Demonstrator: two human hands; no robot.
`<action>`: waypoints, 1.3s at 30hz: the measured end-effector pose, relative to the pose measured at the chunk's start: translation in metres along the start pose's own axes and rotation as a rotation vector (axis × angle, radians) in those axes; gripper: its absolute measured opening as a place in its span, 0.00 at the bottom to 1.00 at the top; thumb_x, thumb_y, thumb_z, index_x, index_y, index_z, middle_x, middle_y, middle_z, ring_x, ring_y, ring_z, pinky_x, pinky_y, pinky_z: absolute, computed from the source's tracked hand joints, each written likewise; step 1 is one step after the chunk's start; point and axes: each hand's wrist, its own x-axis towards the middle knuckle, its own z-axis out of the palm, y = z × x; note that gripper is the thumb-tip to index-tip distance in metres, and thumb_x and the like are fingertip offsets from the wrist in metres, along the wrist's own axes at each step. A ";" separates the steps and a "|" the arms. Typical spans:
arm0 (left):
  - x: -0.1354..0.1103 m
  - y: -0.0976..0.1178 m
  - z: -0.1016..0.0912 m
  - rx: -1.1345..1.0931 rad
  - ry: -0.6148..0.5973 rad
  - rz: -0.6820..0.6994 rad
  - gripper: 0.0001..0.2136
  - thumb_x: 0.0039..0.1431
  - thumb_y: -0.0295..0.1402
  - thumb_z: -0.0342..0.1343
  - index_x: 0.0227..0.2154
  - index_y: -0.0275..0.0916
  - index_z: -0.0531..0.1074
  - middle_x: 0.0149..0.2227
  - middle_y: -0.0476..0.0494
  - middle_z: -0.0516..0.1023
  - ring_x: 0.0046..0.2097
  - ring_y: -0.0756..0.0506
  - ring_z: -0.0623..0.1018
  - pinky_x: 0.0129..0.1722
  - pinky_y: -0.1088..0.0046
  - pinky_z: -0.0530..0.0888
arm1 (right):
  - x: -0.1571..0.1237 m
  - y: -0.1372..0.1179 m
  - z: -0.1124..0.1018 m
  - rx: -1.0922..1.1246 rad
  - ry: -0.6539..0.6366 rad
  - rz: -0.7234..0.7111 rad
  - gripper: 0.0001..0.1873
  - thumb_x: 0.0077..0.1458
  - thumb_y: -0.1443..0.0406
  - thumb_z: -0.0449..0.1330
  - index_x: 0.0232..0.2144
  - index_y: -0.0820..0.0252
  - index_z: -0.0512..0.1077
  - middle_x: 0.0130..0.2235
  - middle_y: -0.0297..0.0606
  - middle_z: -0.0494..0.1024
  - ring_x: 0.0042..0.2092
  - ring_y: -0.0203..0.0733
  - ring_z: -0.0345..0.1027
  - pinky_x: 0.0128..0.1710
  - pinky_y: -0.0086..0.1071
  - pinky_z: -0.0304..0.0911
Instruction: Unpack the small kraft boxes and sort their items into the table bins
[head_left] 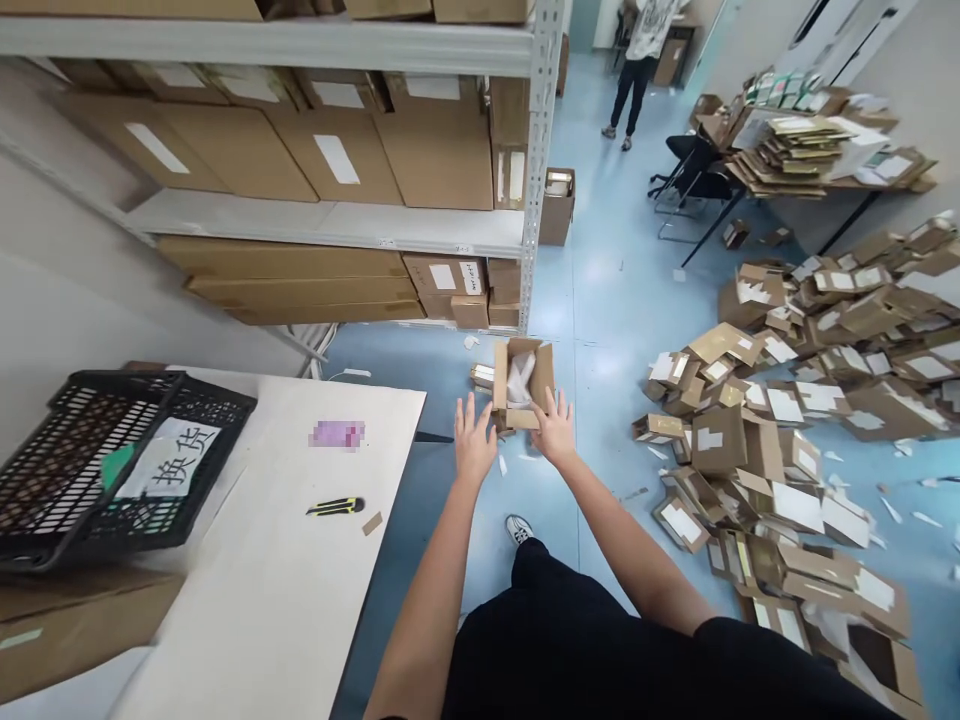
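Note:
An open cardboard box (523, 418) is in front of my hands, over the blue floor by the shelf's end, its flaps folded outward. Crumpled translucent plastic wrapping (520, 380) lies inside it. My left hand (473, 440) is at the box's near left corner, fingers spread and stretched out. At the near right corner, my right hand (553, 430) has its fingers apart, with the thumb side overlapping the flap's edge; whether it touches is unclear. Neither hand is wrapped around the box. A smaller box (482, 376) is just left of it.
To the left, a white table (292, 590) bears a yellow-black utility knife (336, 506), a blurred purple item (337, 434) and a black crate (217, 400). Metal shelving (337, 235) holds cartons. Discarded boxes (716, 440) pile up at right. Another person (637, 80) stands far back.

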 end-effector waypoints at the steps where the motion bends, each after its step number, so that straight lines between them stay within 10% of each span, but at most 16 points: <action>1: 0.000 0.001 -0.001 0.000 0.009 0.009 0.24 0.67 0.27 0.53 0.65 0.43 0.70 0.78 0.42 0.50 0.78 0.34 0.46 0.74 0.45 0.58 | 0.002 0.006 0.002 0.013 -0.031 0.020 0.36 0.55 0.69 0.67 0.66 0.55 0.70 0.77 0.50 0.49 0.77 0.69 0.34 0.69 0.65 0.46; 9: -0.057 -0.027 -0.009 -0.004 0.016 -0.086 0.23 0.67 0.28 0.52 0.63 0.45 0.72 0.75 0.40 0.58 0.75 0.35 0.58 0.72 0.48 0.64 | -0.013 -0.022 0.046 0.213 -0.189 -0.122 0.30 0.57 0.69 0.63 0.62 0.57 0.72 0.72 0.51 0.61 0.74 0.62 0.49 0.67 0.55 0.58; 23: -0.266 -0.065 -0.112 0.186 0.462 -0.562 0.27 0.65 0.26 0.54 0.66 0.48 0.67 0.74 0.39 0.58 0.75 0.35 0.57 0.71 0.44 0.65 | -0.084 -0.242 0.036 0.494 -0.218 -0.922 0.30 0.62 0.68 0.59 0.66 0.57 0.69 0.74 0.48 0.58 0.76 0.58 0.43 0.71 0.57 0.54; 32: -0.527 -0.040 -0.172 0.260 0.753 -1.037 0.28 0.65 0.28 0.53 0.68 0.45 0.66 0.72 0.37 0.63 0.74 0.35 0.59 0.71 0.47 0.65 | -0.313 -0.385 0.048 0.570 -0.420 -1.441 0.28 0.64 0.66 0.55 0.66 0.57 0.68 0.73 0.49 0.58 0.75 0.57 0.47 0.69 0.59 0.58; 39: -0.757 0.030 -0.177 0.261 1.026 -1.427 0.29 0.65 0.31 0.53 0.69 0.43 0.65 0.71 0.36 0.65 0.73 0.35 0.61 0.71 0.47 0.64 | -0.544 -0.436 0.060 0.455 -0.673 -1.828 0.31 0.62 0.67 0.58 0.67 0.55 0.67 0.73 0.49 0.58 0.74 0.59 0.49 0.69 0.61 0.56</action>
